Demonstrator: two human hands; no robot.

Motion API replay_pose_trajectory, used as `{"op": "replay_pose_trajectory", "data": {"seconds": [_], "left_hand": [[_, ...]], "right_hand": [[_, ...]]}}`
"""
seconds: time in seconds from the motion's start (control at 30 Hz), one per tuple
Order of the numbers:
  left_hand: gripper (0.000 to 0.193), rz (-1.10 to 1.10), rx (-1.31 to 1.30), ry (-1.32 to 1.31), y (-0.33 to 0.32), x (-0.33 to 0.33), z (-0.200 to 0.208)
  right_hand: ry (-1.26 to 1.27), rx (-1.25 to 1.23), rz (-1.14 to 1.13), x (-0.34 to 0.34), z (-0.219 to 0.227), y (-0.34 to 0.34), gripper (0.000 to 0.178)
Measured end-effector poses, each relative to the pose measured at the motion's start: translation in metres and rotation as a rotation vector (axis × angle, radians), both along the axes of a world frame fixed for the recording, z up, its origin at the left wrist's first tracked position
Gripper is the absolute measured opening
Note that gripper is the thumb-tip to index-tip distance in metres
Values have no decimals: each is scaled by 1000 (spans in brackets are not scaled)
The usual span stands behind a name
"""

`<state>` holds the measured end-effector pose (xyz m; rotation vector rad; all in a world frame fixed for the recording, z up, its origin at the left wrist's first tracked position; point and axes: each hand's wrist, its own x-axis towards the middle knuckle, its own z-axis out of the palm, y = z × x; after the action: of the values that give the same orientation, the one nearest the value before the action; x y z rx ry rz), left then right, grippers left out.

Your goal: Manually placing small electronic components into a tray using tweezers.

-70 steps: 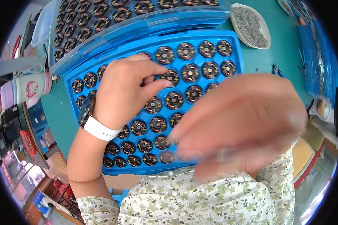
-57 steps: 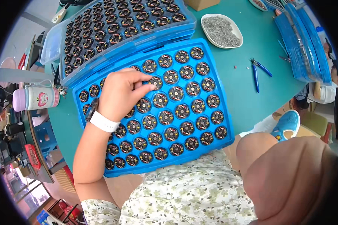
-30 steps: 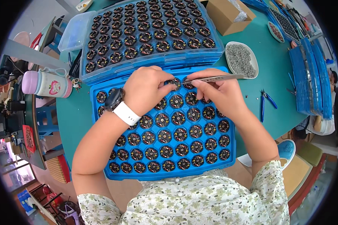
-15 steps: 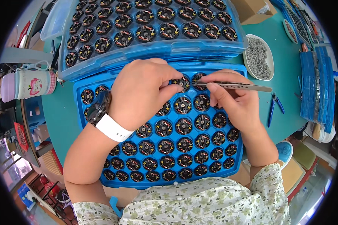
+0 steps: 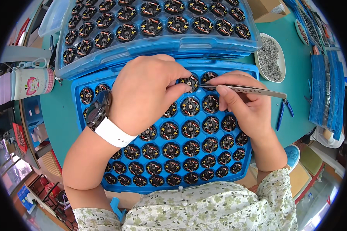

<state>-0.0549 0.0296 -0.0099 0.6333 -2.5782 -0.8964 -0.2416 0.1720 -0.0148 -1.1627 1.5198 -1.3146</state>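
Clearly, tweezers point(image 5: 254, 91) in the right hand point(image 5: 254, 111)

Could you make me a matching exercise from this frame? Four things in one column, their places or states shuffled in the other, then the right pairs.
Things
1. tweezers
2. watch
3. drinks bottle with lilac lid
4. white dish

Places or states
A. left of the blue tray
B. holding many small grey parts
C. gripped in the right hand
D. worn at the wrist of the left hand

Pairs: 1-C, 2-D, 3-A, 4-B
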Motion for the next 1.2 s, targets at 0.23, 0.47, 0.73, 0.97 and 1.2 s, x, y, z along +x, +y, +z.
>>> {"op": "replay_pose_trajectory", "data": {"seconds": [0.23, 0.47, 0.73, 0.97, 1.2], "left_hand": [[19, -3, 1, -45, 0, 0, 6], [18, -7, 2, -84, 0, 1, 6], [18, -8, -3, -83, -1, 1, 6], [21, -1, -15, 6, -1, 1, -2], [21, -8, -7, 4, -1, 0, -1]], "right_hand": [[-77, 48, -22, -1, 3, 0, 15], [164, -111, 2, 1, -1, 0, 16], [209, -112, 5, 2, -1, -1, 16], [151, -77, 25, 1, 3, -2, 14], [-49, 93, 132, -10, 5, -14, 12]]}}
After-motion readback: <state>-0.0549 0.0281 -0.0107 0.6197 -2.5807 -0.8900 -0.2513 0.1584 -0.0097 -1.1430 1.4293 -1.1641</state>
